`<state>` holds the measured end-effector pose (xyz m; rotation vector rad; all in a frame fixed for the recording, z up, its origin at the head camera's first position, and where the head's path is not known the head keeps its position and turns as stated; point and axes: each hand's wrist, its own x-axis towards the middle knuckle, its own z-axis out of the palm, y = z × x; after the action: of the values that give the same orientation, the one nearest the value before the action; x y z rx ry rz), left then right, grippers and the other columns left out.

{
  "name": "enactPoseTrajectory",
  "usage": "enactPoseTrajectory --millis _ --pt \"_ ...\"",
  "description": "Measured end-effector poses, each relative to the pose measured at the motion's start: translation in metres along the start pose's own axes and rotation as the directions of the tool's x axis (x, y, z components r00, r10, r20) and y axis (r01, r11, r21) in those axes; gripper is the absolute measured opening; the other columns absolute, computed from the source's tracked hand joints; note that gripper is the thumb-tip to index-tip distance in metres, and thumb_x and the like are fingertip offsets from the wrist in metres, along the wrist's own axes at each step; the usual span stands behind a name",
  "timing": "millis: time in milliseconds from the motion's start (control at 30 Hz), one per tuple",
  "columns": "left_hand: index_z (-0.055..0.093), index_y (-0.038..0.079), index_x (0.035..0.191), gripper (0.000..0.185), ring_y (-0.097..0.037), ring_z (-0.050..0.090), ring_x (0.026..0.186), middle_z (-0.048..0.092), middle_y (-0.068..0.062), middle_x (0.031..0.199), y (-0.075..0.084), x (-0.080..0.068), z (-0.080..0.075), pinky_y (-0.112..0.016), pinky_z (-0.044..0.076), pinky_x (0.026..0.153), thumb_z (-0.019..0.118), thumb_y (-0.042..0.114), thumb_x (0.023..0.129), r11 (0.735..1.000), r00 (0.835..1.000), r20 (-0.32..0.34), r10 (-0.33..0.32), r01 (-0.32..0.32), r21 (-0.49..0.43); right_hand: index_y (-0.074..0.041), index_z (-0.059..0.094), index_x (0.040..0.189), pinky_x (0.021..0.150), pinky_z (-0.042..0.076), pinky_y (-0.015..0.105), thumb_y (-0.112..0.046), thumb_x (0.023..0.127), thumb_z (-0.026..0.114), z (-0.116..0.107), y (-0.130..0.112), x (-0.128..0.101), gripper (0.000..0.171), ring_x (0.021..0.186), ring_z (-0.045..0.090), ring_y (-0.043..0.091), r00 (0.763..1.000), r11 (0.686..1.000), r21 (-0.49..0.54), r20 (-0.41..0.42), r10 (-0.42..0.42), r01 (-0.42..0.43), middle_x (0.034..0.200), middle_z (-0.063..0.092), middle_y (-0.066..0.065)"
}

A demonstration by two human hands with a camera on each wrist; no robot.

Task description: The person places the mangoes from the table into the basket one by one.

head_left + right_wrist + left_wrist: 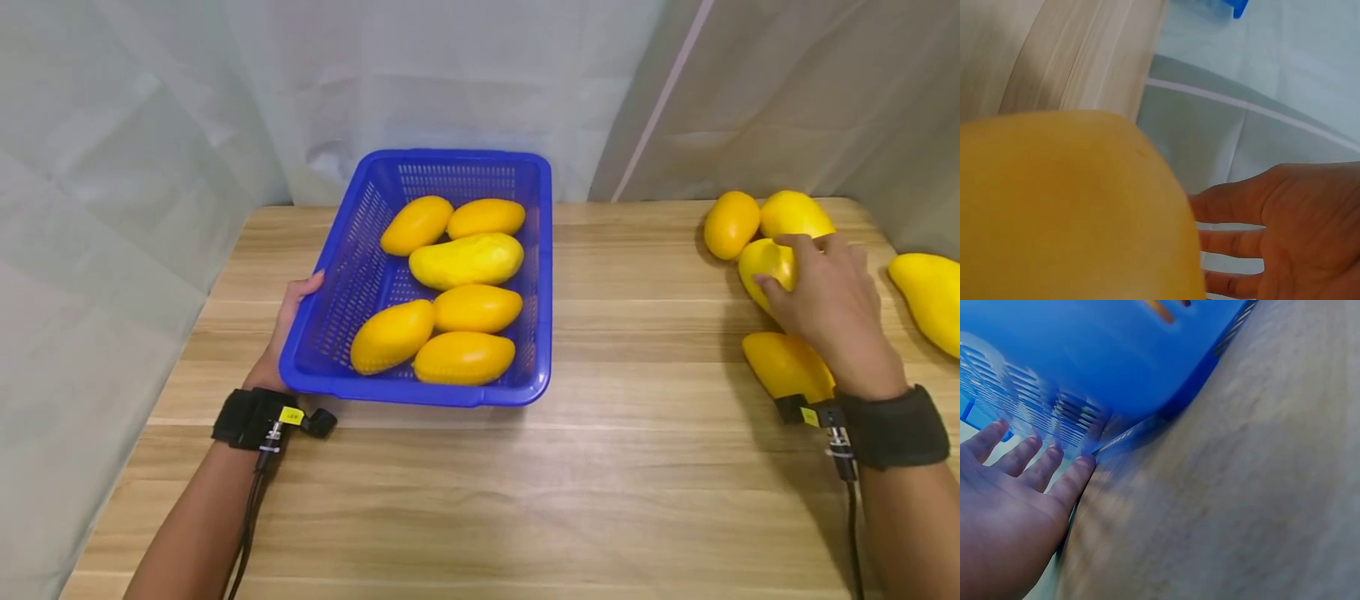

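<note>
Left hand: my left hand (288,329) lies flat, fingers straight, against the blue basket (341,250) wall at the tabletop's left side, steadying it.
Right hand: my right hand (828,304) cups a loose mango (767,265) near the right edge; grip unconfirmed.
Basket contents: six mangoes (465,260).
Obstructions: four neighbouring mangoes (787,365) crowd the hand.

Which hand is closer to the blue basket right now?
Left. The left hand rests its straight fingers against the blue basket at its left wall. The right hand is far across the table, over a mango in the loose pile.
</note>
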<state>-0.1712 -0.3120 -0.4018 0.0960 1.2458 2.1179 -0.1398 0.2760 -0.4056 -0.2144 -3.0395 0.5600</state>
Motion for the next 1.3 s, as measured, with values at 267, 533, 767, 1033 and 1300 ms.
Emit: enactPoseTrajectory --millis 267,533,767,1033,1300 --pt "0.007 0.026 0.164 0.065 -0.016 0.059 0.116 0.053 -0.001 0.14 0.002 0.0 0.001 -0.032 0.05 0.099 0.025 0.052 0.106 0.999 1.0 -0.01 0.004 -0.004 0.035 0.005 0.04 0.146 0.088 0.027 0.072 -0.028 0.1 0.061 -0.002 0.007 0.004 0.06 0.118 0.026 0.065 1.0 1.0 -0.022 -0.013 0.005 -0.005 0.133 0.03 0.044" --pt "0.011 0.028 0.163 0.066 -0.015 0.057 0.12 0.039 -0.006 0.154 0.003 0.001 -0.002 -0.033 0.048 0.102 0.027 0.054 0.105 0.992 0.999 -0.029 0.022 -0.018 0.122 0.006 0.041 0.143 0.089 0.029 0.071 -0.031 0.099 0.062 -0.004 0.013 0.007 0.06 0.116 0.029 0.065 0.999 0.998 -0.035 -0.023 0.043 -0.043 0.128 0.031 0.046" --pt "0.01 0.025 0.163 0.065 -0.017 0.059 0.115 0.052 -0.004 0.143 0.003 0.0 -0.002 -0.033 0.05 0.099 0.027 0.051 0.107 0.998 0.999 -0.003 0.035 -0.035 0.045 0.001 0.034 0.15 0.09 0.03 0.072 -0.048 0.101 0.053 -0.008 0.025 0.011 0.072 0.12 0.025 0.064 0.996 0.998 0.0 0.058 0.062 -0.062 0.133 0.024 0.049" --pt "0.006 0.024 0.164 0.064 -0.017 0.059 0.116 0.055 -0.002 0.138 0.001 0.001 -0.001 -0.033 0.05 0.099 0.023 0.049 0.108 0.999 0.999 0.006 0.032 -0.032 0.031 0.009 0.017 0.155 0.099 0.023 0.075 -0.063 0.098 0.049 -0.01 0.042 0.014 0.098 0.125 0.022 0.068 0.979 0.994 0.032 0.179 0.101 -0.109 0.144 0.019 0.05" --pt "0.012 0.019 0.163 0.062 -0.018 0.06 0.113 0.06 -0.003 0.132 -0.003 0.002 -0.004 -0.031 0.051 0.096 0.023 0.047 0.109 0.998 0.998 0.031 0.063 -0.064 0.021 0.006 -0.01 0.156 0.102 0.017 0.078 -0.07 0.094 0.051 -0.011 0.051 0.014 0.115 0.132 0.01 0.071 0.916 0.984 0.068 0.381 0.125 -0.163 0.152 0.001 0.047"
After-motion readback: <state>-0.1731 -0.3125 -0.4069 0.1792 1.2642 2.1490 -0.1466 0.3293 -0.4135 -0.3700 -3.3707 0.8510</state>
